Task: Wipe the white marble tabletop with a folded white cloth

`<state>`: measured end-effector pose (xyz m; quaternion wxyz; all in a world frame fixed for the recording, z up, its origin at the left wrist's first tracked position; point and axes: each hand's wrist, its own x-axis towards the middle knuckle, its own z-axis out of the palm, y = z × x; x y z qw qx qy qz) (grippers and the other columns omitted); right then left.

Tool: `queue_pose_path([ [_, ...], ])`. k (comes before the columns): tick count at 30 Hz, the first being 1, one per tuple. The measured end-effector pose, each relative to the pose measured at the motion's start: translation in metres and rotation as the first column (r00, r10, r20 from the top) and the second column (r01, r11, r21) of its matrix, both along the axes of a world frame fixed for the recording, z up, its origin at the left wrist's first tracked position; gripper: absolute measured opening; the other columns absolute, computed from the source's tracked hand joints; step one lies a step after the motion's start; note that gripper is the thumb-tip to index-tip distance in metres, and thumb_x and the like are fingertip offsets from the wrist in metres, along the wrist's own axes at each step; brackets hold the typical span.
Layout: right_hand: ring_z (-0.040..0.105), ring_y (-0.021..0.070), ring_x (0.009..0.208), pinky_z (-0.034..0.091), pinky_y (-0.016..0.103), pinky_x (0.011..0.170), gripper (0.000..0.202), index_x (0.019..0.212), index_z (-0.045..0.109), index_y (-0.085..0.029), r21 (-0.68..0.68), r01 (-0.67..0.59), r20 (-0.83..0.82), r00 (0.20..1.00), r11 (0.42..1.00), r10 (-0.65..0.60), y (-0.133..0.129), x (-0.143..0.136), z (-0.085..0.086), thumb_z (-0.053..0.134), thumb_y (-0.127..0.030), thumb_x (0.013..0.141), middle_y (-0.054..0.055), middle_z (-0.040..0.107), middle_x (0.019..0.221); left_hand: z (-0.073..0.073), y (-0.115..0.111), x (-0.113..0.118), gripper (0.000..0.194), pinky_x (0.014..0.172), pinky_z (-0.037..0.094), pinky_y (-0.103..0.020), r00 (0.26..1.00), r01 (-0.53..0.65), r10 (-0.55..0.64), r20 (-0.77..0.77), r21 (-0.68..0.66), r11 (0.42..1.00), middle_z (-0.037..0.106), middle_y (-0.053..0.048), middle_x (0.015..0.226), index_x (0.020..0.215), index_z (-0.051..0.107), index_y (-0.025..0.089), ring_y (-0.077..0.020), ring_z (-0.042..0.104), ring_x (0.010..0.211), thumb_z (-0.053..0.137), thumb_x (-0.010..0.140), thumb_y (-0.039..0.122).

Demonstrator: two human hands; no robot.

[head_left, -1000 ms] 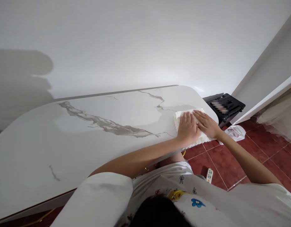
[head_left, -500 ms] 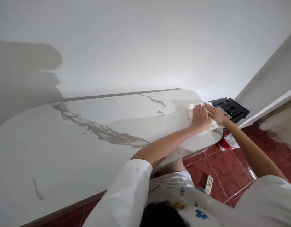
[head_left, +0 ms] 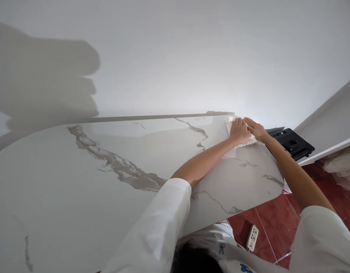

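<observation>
A long white tabletop (head_left: 118, 151) with grey-brown marble veins and rounded ends lies along the wall. At its far right corner, a crumpled white cloth (head_left: 229, 125) is pressed flat under both hands. My left hand (head_left: 239, 130) rests on the cloth with its fingers laid over it. Just to the right, my right hand (head_left: 256, 129) lies on the cloth's right part, its fingertips touching my left hand. Parts of the cloth are hidden beneath the palms.
A white wall (head_left: 169, 57) rises behind the tabletop. Beyond the right end stands a black case-like object (head_left: 295, 143). On the red tiled floor (head_left: 273, 216) lies a white power strip (head_left: 252, 237). Pale fabric (head_left: 341, 167) hangs or lies at the far right.
Both hands and the cloth have moved across the tabletop toward the wall-side edge at the right corner. The camera view has shifted slightly.
</observation>
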<state>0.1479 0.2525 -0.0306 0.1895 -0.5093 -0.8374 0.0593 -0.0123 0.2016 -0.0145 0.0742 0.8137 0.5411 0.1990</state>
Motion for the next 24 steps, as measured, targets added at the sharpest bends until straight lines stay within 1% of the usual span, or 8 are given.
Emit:
queue_pose_path([
  [3,0.037,0.0252,0.139,0.032,0.05,0.115,0.053,0.141,0.047,-0.027,-0.006,0.032,0.003,0.999,0.999,-0.032,0.014,-0.007,0.004,0.034,-0.039,0.091,-0.003,0.043,0.148,0.0,0.018,-0.005,0.062,0.12,0.017,-0.044,1.0,-0.009,0.009,0.007,0.009,1.0,0.028,-0.021,0.154,0.145,0.029,-0.004,-0.0294,0.021,0.145,0.027,0.093,0.029],
  [7,0.043,0.0261,0.135,0.037,0.048,0.111,0.054,0.141,0.049,-0.025,-0.029,0.088,0.03,0.996,0.996,-0.088,0.027,-0.02,0.009,0.033,-0.037,0.091,-0.002,0.044,0.148,0.002,0.036,-0.013,0.062,0.12,0.017,-0.039,0.999,-0.002,0.003,-0.033,0.003,1.0,0.028,-0.02,0.155,0.146,0.028,-0.005,-0.0285,0.021,0.145,0.024,0.094,0.028],
  [11,0.046,0.0257,0.132,0.042,0.044,0.108,0.053,0.14,0.049,-0.025,0.007,0.137,0.093,0.986,0.99,-0.137,0.031,-0.036,0.011,0.031,-0.038,0.093,-0.001,0.046,0.147,0.002,0.046,-0.026,0.062,0.121,0.015,-0.039,0.998,0.032,-0.033,-0.06,-0.017,0.999,0.024,-0.019,0.156,0.147,0.025,-0.005,-0.0282,0.017,0.146,0.022,0.095,0.028],
  [14,0.042,0.024,0.136,0.037,0.044,0.11,0.052,0.141,0.047,-0.023,0.052,0.131,0.151,0.979,0.99,-0.138,0.028,-0.057,0.01,0.029,-0.034,0.093,0.0,0.045,0.148,-0.002,0.05,-0.043,0.062,0.121,0.016,-0.04,0.996,0.062,-0.063,-0.07,-0.018,0.998,0.024,-0.019,0.156,0.147,0.025,-0.004,-0.0292,0.018,0.146,0.023,0.095,0.03],
  [18,0.034,0.0226,0.14,0.029,0.042,0.114,0.055,0.144,0.043,-0.016,0.04,0.131,0.2,0.97,0.991,-0.136,0.019,-0.1,0.014,0.028,-0.025,0.092,0.005,0.041,0.151,-0.012,0.055,-0.081,0.062,0.119,0.019,-0.043,0.992,0.095,-0.09,-0.086,0.056,0.994,0.03,-0.022,0.153,0.144,0.03,-0.005,-0.0304,0.023,0.145,0.025,0.094,0.032],
  [20,0.039,0.0235,0.137,0.031,0.041,0.112,0.054,0.142,0.046,-0.016,0.034,0.116,0.208,0.971,0.993,-0.12,0.015,-0.125,0.019,0.03,-0.025,0.091,0.006,0.044,0.149,-0.017,0.056,-0.107,0.061,0.118,0.021,-0.045,0.989,0.117,-0.106,-0.104,0.102,0.988,0.032,-0.023,0.152,0.143,0.031,-0.004,-0.0304,0.026,0.144,0.024,0.094,0.031],
  [22,0.048,0.0259,0.13,0.037,0.041,0.107,0.051,0.137,0.052,-0.018,0.007,0.091,0.226,0.97,0.996,-0.091,0.013,-0.147,0.024,0.034,-0.026,0.09,0.007,0.051,0.144,-0.022,0.054,-0.135,0.06,0.117,0.022,-0.046,0.983,0.141,-0.123,-0.134,0.131,0.981,0.034,-0.024,0.151,0.142,0.032,-0.004,-0.0307,0.028,0.143,0.024,0.094,0.03],
  [24,0.051,0.0275,0.126,0.04,0.042,0.105,0.049,0.134,0.055,-0.019,-0.034,0.035,0.24,0.971,0.999,-0.026,0.011,-0.168,0.027,0.038,-0.028,0.089,0.007,0.052,0.142,-0.024,0.049,-0.166,0.06,0.117,0.022,-0.045,0.976,0.155,-0.13,-0.172,0.139,0.978,0.034,-0.026,0.15,0.141,0.032,-0.006,-0.0311,0.029,0.142,0.024,0.093,0.029],
])
